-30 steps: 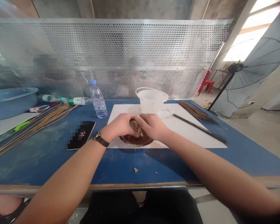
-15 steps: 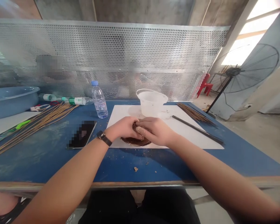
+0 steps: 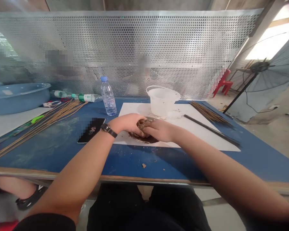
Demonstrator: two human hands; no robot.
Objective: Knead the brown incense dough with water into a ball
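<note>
Both hands curl around a lump of brown paste (image 3: 145,123), the left hand (image 3: 126,123) and right hand (image 3: 160,131) gripping it from either side. Beneath lies a dark brown smear (image 3: 143,138) on a white board (image 3: 202,141). A white plastic tub (image 3: 162,102) stands at twelve o'clock, a phone (image 3: 90,130) at nine, a black rod (image 3: 212,134) at three.

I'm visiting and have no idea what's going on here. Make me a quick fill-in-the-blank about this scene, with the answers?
Both the left hand and the right hand are closed around a lump of brown clay, with the watch on the ____ wrist.
The white board lies on a table whose top is ____.
The clear water bottle stands ____ on the table.

Missing words: left, blue, upright.
</note>
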